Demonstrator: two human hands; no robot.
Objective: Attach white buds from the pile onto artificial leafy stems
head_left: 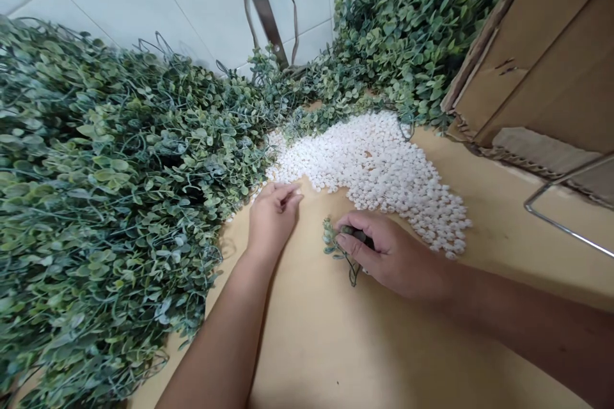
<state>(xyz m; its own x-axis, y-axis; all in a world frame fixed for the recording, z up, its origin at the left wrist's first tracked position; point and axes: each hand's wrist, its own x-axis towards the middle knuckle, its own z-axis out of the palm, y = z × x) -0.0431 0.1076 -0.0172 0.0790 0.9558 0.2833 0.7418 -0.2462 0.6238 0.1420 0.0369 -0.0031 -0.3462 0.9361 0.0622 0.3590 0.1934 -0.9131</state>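
Note:
My left hand [274,209] is at the near left edge of a heap of small white flower-shaped pieces [371,156]. Its thumb and forefinger are pinched together, and whatever may be between them is too small to make out. Closer to me, on the other side, my right hand [384,249] is closed on a short sprig of artificial green leaves [329,236]. A thin looped stem [354,275] hangs below those fingers. Something dark [359,236] shows inside the same grip, partly hidden by the fingers.
Piles of artificial greenery [119,192] cover the left side and the back right [407,32]. An opened cardboard box [542,70] stands at right, near a bent metal wire [551,217]. A metal strip with a cord [263,6] leans against the tiled wall [144,6].

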